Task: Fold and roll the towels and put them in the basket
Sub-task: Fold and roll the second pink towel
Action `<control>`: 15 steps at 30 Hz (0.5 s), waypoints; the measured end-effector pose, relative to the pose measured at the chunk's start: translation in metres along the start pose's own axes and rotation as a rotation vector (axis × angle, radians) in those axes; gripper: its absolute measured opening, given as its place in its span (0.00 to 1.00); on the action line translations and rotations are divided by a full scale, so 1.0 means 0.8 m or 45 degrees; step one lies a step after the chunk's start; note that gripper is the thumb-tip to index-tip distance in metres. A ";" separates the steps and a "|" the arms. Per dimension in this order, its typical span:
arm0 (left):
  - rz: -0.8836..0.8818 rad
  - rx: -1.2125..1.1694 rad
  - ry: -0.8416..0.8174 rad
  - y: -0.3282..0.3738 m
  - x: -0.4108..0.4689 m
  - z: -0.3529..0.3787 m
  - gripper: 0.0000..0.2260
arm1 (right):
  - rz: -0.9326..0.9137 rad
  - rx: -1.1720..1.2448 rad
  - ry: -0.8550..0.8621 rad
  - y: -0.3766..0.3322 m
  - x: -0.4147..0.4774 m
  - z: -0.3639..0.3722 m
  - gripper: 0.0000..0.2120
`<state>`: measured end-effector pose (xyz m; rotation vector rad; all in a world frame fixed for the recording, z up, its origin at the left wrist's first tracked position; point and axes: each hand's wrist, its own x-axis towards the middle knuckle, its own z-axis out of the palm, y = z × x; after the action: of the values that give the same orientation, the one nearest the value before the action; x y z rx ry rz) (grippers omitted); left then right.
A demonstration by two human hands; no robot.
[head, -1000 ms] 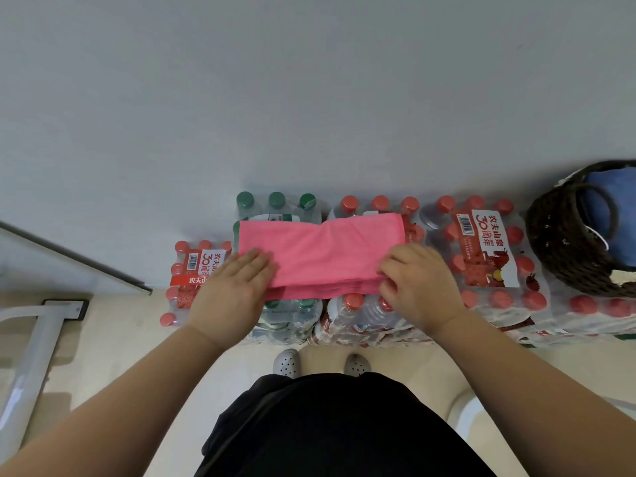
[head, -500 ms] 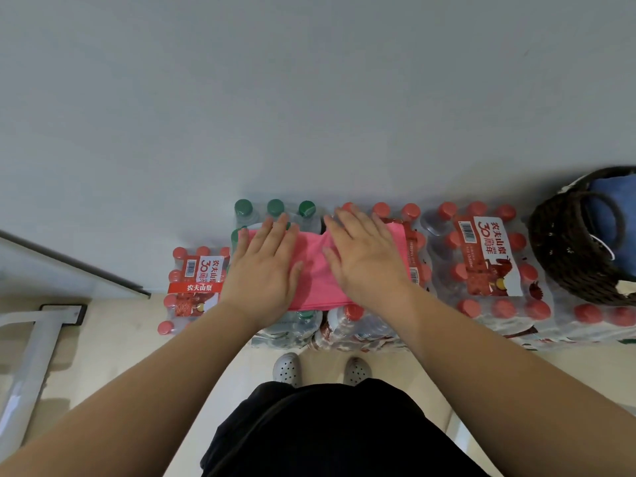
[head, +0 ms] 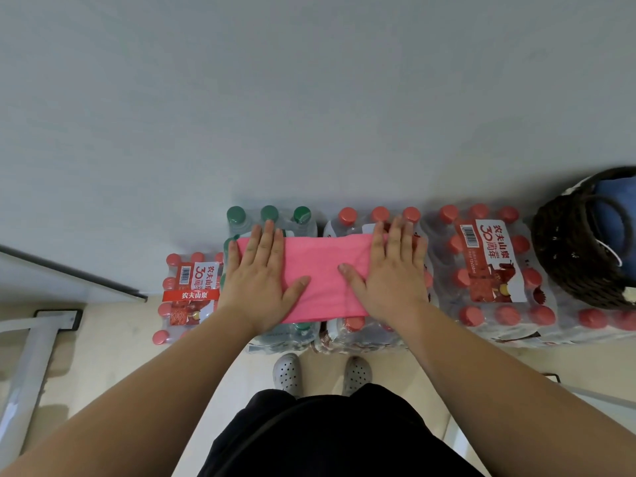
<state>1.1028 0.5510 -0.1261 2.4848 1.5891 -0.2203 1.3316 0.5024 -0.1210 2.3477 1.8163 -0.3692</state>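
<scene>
While both palms lie flat on it, the pink towel shows as a long, smooth folded band spanning the tops of the green-capped bottle pack and the red-capped bottle pack. The left hand presses its left end and the right hand its right end, fingers straight, gripping nothing. A dark wicker basket holding blue cloth stands well apart, far right.

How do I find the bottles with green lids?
Look along the grey wall at the row of water-bottle packs. Yours sits under the left hand and the pink towel. Only its caps are green; every neighbour's are red.
</scene>
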 end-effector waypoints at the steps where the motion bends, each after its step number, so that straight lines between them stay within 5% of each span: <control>1: 0.019 -0.009 0.010 -0.001 -0.001 0.000 0.41 | 0.001 -0.013 0.019 -0.005 -0.003 -0.003 0.48; 7: -0.040 -0.233 0.294 -0.011 -0.014 -0.003 0.34 | -0.443 -0.051 0.088 -0.066 -0.029 -0.013 0.40; 11: -0.357 -0.398 0.300 -0.031 -0.027 -0.002 0.34 | -0.341 -0.088 -0.032 -0.064 -0.021 0.005 0.39; 15: -0.396 -0.401 0.371 -0.041 -0.032 0.002 0.29 | -0.332 -0.082 -0.024 -0.062 -0.019 0.008 0.40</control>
<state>1.0622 0.5418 -0.1247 2.0955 1.9452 0.3427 1.2792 0.4994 -0.1211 2.0630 2.0971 -0.3558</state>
